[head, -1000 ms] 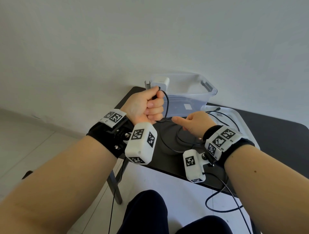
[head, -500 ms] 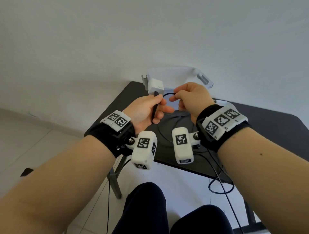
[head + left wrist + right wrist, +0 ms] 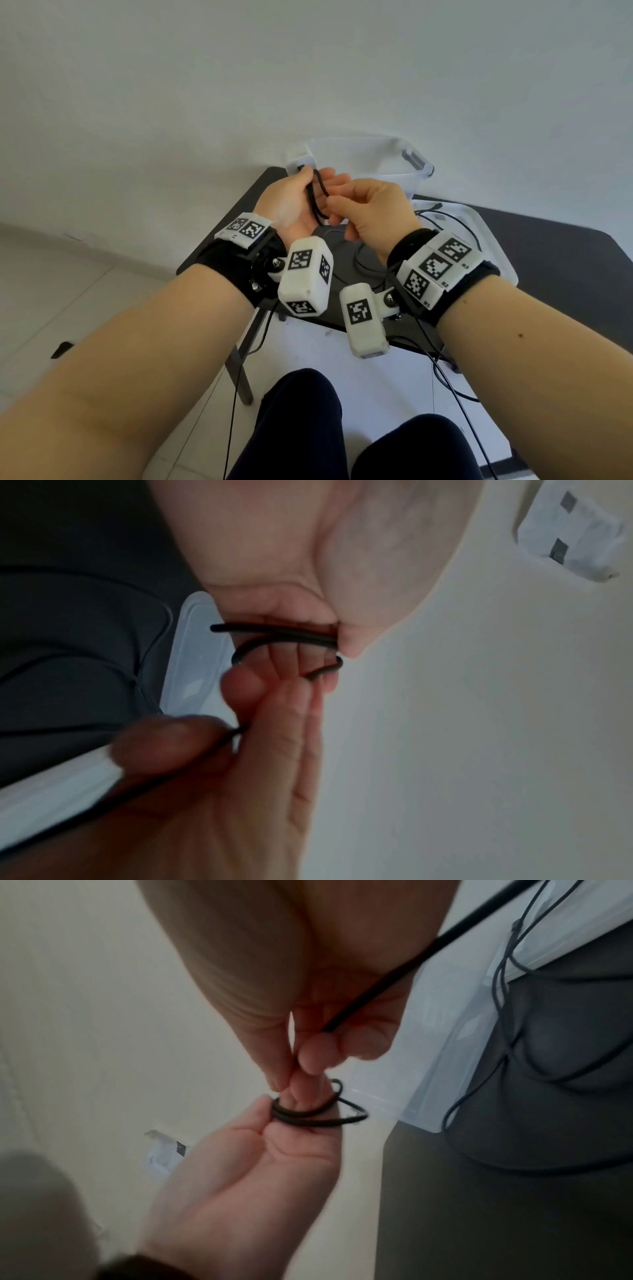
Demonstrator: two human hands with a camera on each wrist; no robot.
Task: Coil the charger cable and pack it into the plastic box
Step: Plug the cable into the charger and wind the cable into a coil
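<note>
The black charger cable (image 3: 317,202) is gathered in small loops (image 3: 308,1116) between my two hands, above the table's far left corner. My left hand (image 3: 308,192) holds the loops with its thumb across them, and the white charger block (image 3: 297,163) sticks out past it toward the wall. My right hand (image 3: 337,205) pinches the cable right at the loops, and a taut strand (image 3: 394,980) runs back under its palm. The loose rest of the cable (image 3: 455,222) lies on the table. The clear plastic box (image 3: 387,178) stands open just behind the hands.
A white lid (image 3: 493,246) lies flat on the black table (image 3: 565,260) to the right of my hands, with cable trailing over it. The wall is close behind the box. My knees and other thin black leads hang below the table's near edge.
My right hand has lifted off the table and carried cable up to my left hand. My left hand has opened from a fist, and loops now lie across it.
</note>
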